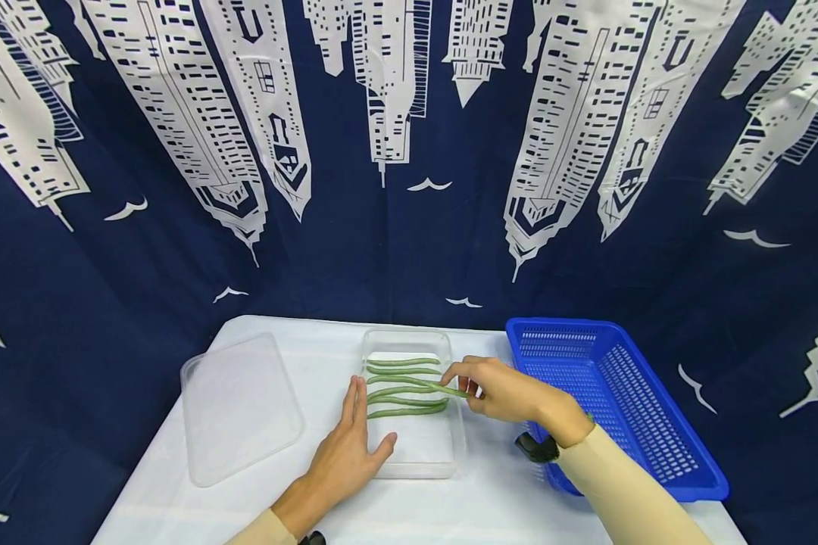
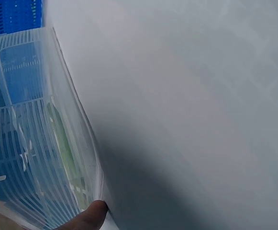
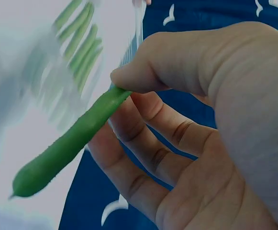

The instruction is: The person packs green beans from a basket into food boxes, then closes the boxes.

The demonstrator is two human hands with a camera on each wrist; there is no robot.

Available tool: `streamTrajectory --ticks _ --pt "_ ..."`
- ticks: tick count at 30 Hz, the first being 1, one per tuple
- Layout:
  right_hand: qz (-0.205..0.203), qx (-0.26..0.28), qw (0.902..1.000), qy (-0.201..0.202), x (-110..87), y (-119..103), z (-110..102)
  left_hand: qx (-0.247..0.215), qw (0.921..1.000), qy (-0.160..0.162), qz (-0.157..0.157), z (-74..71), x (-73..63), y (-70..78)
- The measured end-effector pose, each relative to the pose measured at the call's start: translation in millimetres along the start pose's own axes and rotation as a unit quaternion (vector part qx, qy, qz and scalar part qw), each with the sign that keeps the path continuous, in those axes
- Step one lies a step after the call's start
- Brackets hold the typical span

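My right hand (image 1: 494,390) pinches one end of a green bean (image 3: 72,148) between thumb and fingers, over the right side of a clear plastic container (image 1: 419,471). In the head view the held bean slants across several other green beans (image 1: 405,412), which lie crosswise in the container, roughly side by side. My left hand (image 1: 348,454) rests along the container's left side with its fingers straight and the thumb spread toward the inside. In the left wrist view, a fingertip (image 2: 92,214) touches the container's ribbed, see-through wall (image 2: 28,143).
A translucent flat lid (image 1: 241,412) lies on the white table (image 1: 327,348) at the left. On the right stands a blue perforated basket (image 1: 654,446), partly behind my right forearm. A dark blue cloth (image 1: 382,250) with white buildings and birds hangs beyond the table.
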State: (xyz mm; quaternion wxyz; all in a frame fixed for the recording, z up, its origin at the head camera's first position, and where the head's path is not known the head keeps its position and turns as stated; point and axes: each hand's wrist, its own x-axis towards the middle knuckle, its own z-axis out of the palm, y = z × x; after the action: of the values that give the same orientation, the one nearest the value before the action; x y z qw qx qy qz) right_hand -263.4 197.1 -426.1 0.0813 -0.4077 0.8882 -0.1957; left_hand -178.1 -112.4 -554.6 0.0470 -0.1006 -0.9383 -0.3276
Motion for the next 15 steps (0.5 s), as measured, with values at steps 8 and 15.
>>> streamTrajectory --ticks 8,15 --pt "-0.033 0.001 0.9977 -0.059 44.4 -17.6 20.3 -0.002 0.9999 -0.002 -0.01 -0.7 0.3 0.4" --pt "-0.055 -0.006 0.9951 -0.082 70.4 -23.2 33.4 -0.001 0.9999 -0.004 -0.015 0.5 -0.6 1.1"
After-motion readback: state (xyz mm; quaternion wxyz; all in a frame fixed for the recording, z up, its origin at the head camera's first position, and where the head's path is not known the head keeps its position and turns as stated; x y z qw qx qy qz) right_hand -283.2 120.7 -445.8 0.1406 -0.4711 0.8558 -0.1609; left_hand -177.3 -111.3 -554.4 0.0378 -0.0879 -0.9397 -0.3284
